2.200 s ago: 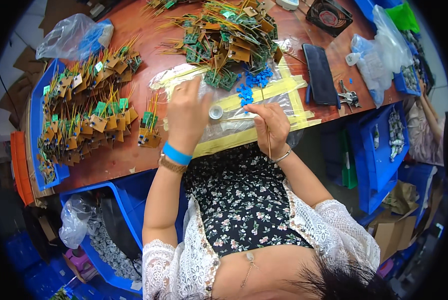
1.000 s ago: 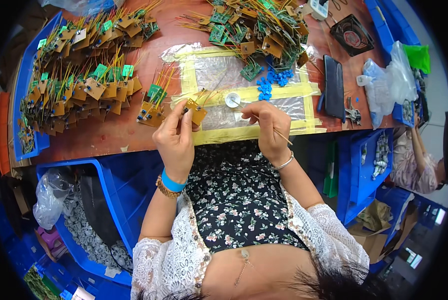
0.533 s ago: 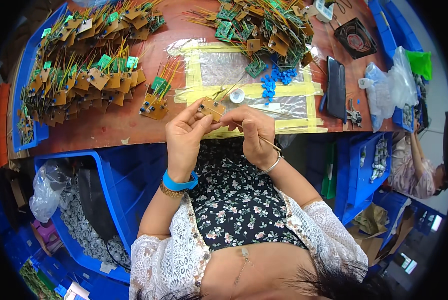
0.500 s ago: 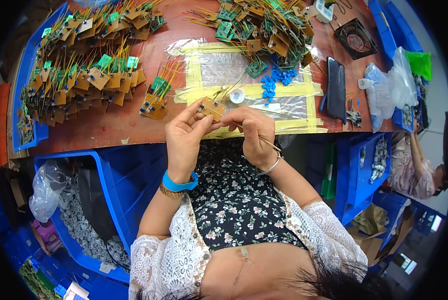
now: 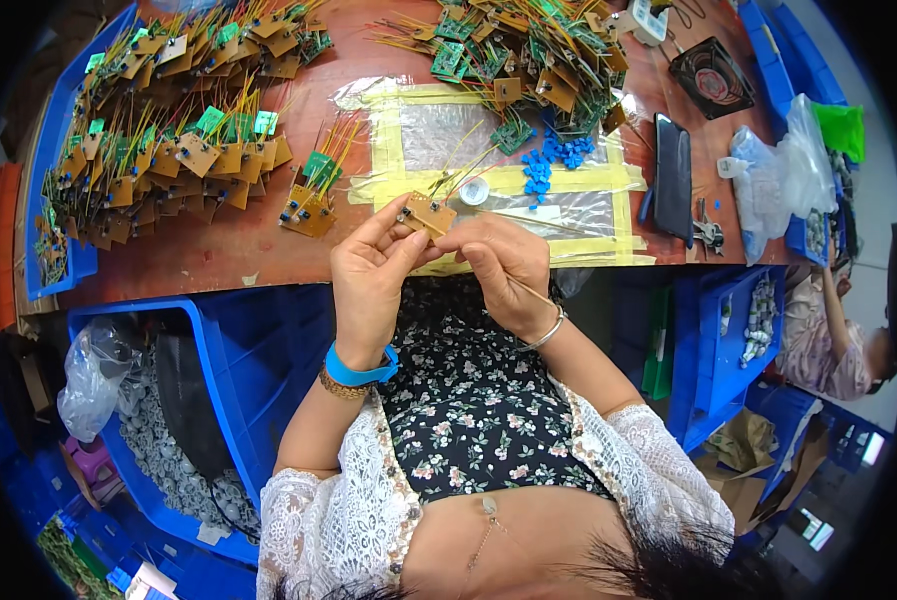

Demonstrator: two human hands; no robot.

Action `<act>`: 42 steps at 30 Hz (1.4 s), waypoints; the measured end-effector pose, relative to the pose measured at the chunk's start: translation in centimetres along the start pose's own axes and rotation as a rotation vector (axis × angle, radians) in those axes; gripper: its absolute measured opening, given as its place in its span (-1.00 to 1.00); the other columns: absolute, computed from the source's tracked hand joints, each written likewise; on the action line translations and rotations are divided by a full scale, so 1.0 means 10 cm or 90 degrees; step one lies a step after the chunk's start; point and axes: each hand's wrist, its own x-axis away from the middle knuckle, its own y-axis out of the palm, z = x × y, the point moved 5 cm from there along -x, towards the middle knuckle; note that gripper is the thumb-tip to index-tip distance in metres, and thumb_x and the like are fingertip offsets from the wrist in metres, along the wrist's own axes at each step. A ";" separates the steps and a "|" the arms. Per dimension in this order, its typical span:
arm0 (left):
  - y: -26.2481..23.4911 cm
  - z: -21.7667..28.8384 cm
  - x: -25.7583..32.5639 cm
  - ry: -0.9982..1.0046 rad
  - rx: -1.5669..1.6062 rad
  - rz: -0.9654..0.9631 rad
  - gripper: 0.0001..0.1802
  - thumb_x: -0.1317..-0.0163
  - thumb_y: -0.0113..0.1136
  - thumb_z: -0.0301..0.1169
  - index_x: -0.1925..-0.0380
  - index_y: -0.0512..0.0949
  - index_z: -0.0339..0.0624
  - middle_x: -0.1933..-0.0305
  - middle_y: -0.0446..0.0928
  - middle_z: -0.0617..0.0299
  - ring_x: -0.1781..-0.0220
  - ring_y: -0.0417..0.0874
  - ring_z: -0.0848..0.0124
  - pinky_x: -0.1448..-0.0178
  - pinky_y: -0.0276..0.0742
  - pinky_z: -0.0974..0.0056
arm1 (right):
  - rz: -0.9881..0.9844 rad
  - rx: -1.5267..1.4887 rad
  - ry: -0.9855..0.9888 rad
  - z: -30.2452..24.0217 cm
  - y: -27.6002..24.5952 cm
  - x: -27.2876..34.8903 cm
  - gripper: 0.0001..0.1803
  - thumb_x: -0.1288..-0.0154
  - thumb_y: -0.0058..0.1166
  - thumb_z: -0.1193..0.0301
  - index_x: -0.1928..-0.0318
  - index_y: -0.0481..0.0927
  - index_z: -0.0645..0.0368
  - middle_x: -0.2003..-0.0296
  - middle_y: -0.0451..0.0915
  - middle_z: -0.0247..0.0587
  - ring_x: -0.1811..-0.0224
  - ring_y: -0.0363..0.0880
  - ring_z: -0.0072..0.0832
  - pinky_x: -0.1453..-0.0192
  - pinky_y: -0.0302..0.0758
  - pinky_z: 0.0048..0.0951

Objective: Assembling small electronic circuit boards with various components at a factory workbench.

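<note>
At the centre of the frame the left hand (image 5: 371, 278) pinches a small brown circuit board with yellow wires (image 5: 428, 214), steadying it so the right hand (image 5: 505, 268), fingers closed on a thin stick (image 5: 530, 290), can work on it.

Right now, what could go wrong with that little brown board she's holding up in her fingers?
1. The small brown board is pinched only at its edges between the left hand and the right hand, above the table's front edge. If it slips, it may drop into the blue bin below.
2. Its thin yellow wires stick out loosely and could bend or snag.
3. The blue bits lie loose nearby and might get knocked off.
</note>
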 end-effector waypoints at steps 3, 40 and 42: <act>0.01 0.00 0.00 0.005 -0.001 0.000 -0.51 -0.32 0.11 -0.66 -0.26 0.34 -0.51 0.14 0.58 0.12 0.12 0.69 0.39 -0.01 0.70 0.34 | -0.012 0.044 -0.038 -0.06 -0.02 -0.01 -0.85 -0.30 0.19 0.42 0.27 0.69 0.27 0.39 0.67 -0.12 0.37 0.64 -0.28 0.27 0.54 -0.36; 0.26 -0.12 0.12 0.020 -0.012 -0.071 -0.57 -0.36 0.06 -0.68 -0.24 0.40 -0.44 0.09 0.60 0.11 0.10 0.65 0.46 -0.04 0.69 0.34 | 0.059 0.339 -0.171 -0.19 -0.13 -0.07 -0.72 0.04 0.36 0.62 0.24 0.68 0.17 0.37 0.68 -0.28 0.31 0.60 -0.33 0.22 0.48 -0.37; 0.27 -0.11 0.12 0.009 -0.002 -0.079 -0.57 -0.35 0.06 -0.68 -0.23 0.40 -0.45 0.09 0.60 0.11 0.10 0.65 0.46 -0.03 0.69 0.34 | 0.065 0.335 -0.160 -0.18 -0.15 -0.06 -0.72 0.02 0.35 0.63 0.22 0.68 0.18 0.37 0.69 -0.26 0.31 0.61 -0.32 0.23 0.48 -0.37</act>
